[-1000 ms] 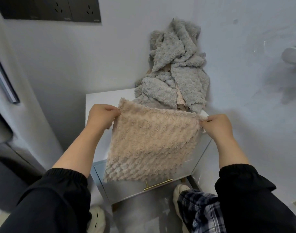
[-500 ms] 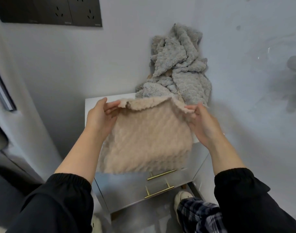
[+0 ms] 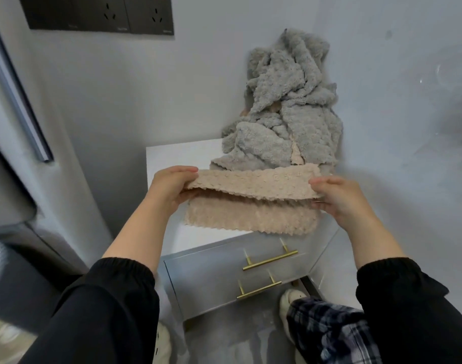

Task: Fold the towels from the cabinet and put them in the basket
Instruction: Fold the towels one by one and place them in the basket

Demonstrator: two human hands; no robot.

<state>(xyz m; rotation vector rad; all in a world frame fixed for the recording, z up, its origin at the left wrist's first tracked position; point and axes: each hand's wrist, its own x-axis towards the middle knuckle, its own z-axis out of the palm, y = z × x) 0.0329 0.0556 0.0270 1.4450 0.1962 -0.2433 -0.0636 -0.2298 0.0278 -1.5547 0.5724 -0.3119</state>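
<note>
Folding beige towel point(image 3: 250, 206) in half: upper layer lapped over lower, hem hanging over white cabinet top point(image 3: 177, 158), contact unclear. Gripped at 9 o'clock end by left hand point(image 3: 169, 190), thumb above, fingers curled beneath. Pinched at 3 o'clock end by right hand point(image 3: 337, 198). Heaped at 12 o'clock in wall corner: grey towels point(image 3: 285, 122), unfolded. At 6 o'clock, drawer handles point(image 3: 270, 260), brass. No basket in view. Judged early in task, first fold in hand. Next move likely calls for squaring edges, second fold crosswise, then locating basket.
</note>
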